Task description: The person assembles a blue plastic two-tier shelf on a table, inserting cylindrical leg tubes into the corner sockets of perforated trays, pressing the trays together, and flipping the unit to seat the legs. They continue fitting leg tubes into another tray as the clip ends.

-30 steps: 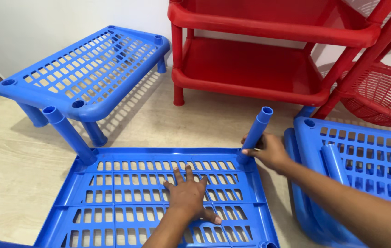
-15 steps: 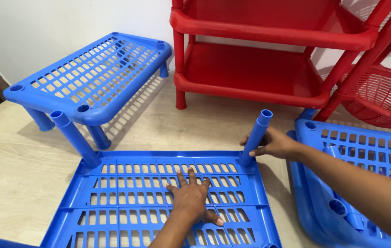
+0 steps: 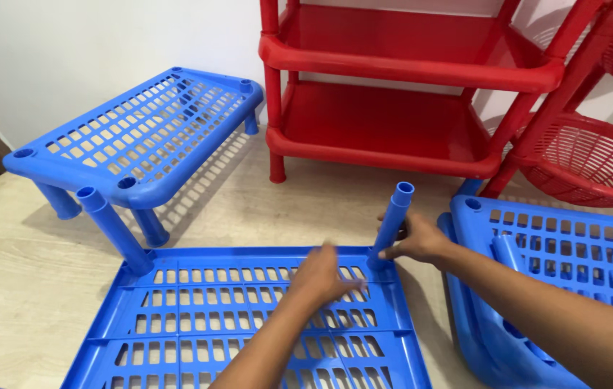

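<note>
In the head view, your right hand (image 3: 421,241) pinches the lower part of an upright blue leg tube (image 3: 391,225), its grip pressed around the tube where it meets the far right corner of the flat blue shelf (image 3: 249,324) on the floor. Your left hand (image 3: 324,274) is blurred just left of that grip, above the shelf slats, fingers loosely spread and holding nothing. Another leg tube (image 3: 112,228) leans at the shelf's far left corner, well apart. Beyond your grip stands a red rack (image 3: 407,94).
</note>
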